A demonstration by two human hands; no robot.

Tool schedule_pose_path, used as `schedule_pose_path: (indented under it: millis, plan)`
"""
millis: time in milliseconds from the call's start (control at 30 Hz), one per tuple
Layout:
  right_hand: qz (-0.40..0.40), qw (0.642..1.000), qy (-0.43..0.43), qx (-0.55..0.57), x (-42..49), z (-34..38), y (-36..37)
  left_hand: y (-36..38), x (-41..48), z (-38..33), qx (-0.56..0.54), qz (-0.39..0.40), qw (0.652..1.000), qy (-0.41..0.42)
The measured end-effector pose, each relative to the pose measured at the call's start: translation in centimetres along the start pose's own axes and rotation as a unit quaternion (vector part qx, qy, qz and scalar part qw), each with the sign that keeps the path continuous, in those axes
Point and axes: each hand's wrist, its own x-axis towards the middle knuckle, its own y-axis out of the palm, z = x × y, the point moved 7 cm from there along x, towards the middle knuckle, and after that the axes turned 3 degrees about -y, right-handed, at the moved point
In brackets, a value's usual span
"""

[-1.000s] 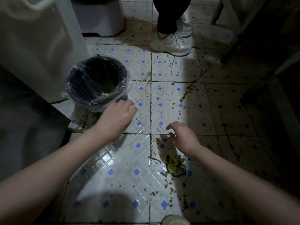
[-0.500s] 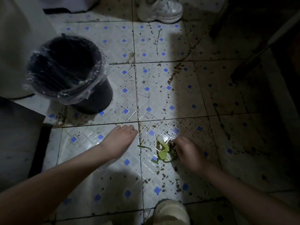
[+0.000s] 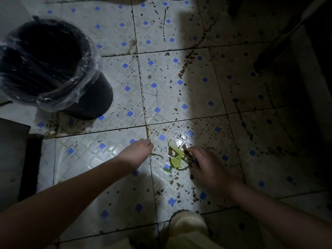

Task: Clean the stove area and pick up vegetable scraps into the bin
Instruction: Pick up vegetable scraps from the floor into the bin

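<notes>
Yellow-green vegetable scraps [image 3: 177,159] lie on the stained tiled floor [image 3: 161,72] near the bottom centre. My right hand [image 3: 208,168] is down at their right edge, its fingers curled onto the green strands. My left hand [image 3: 137,151] hovers just left of the scraps with relaxed fingers and holds nothing; a thin green strand [image 3: 156,155] lies beside it. The black bin [image 3: 89,99], lined with a clear plastic bag, stands at the upper left, well away from both hands.
My own shoe [image 3: 186,223] is at the bottom edge, close below the scraps. A dark cabinet side [image 3: 12,159] borders the left. Dark furniture legs [image 3: 273,51] stand in shadow at the upper right.
The view has dropped closer to the floor. My right hand has come down onto the scraps and curled its fingers there. My left hand has moved from the bin toward the scraps.
</notes>
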Motion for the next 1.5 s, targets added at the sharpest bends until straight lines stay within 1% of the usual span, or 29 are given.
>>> schedule_pose_path:
  millis: [100,300,433,567,700,833,1000,1167,1333,1433,1500]
  plan:
    - [0.007,1.0,-0.008,-0.004,0.3,-0.2,0.6,0.2,-0.1,-0.3,-0.003,-0.025,1.0,0.01]
    - [-0.001,0.999,-0.022,-0.03,1.5,0.4,1.5,0.0,-0.3,-0.6,-0.054,-0.056,0.996,0.042]
    - [0.009,0.999,-0.025,-0.033,2.5,0.8,1.9,-0.6,0.0,-0.9,-0.106,-0.051,0.992,0.043]
    - [0.017,0.999,-0.022,-0.042,3.5,1.3,2.3,-0.5,0.3,-1.1,-0.125,-0.057,0.989,0.048]
    - [0.034,0.998,-0.025,-0.047,4.1,1.7,3.0,0.2,0.2,-1.4,-0.113,-0.054,0.99,0.059]
    - [0.053,0.999,-0.001,-0.014,4.3,1.4,3.2,0.3,0.3,-1.2,-0.1,-0.041,0.993,0.051]
    - [0.037,0.998,0.03,0.042,4.4,1.2,2.7,-0.6,0.0,-0.5,-0.097,-0.071,0.992,0.039]
    - [0.011,0.998,0.042,0.037,3.8,0.3,1.5,-2.1,0.3,-1.2,-0.086,-0.102,0.991,0.033]
    - [-0.005,0.997,0.05,0.056,2.2,-1.2,0.3,-3.4,1.1,-3.9,-0.062,-0.108,0.99,0.069]
    - [-0.009,0.998,0.048,0.045,1.4,-2.2,-0.2,-3.9,1.9,-5.4,-0.038,-0.113,0.988,0.095]
    - [-0.002,0.998,0.064,0.025,0.9,-3.2,-0.1,-3.9,2.5,-6.3,-0.019,-0.109,0.988,0.111]
